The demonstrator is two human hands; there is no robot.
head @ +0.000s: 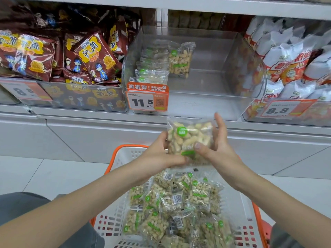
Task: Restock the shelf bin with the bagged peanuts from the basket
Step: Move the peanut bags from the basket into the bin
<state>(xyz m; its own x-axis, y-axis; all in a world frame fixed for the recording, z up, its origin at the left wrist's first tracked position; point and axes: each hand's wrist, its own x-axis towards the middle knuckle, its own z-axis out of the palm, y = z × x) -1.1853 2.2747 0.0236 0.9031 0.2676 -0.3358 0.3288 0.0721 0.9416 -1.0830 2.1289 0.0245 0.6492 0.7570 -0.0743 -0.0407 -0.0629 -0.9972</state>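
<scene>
A clear bag of peanuts (188,136) with green labels is held upright between both hands, just below the shelf edge. My left hand (159,154) grips its left side and bottom. My right hand (216,147) grips its right side, thumb across the front. Below them the white basket with an orange rim (118,158) holds several more peanut bags (179,206). The clear shelf bin (206,104) is mostly bare, with one upright peanut bag (180,59) and a row of bags (150,72) along its left wall.
Brown snack bags (75,56) fill the bin to the left. White and red bags (293,63) fill the bin to the right. An orange price tag reading 11.5 (147,101) hangs on the front left of the clear bin. The floor is pale tile.
</scene>
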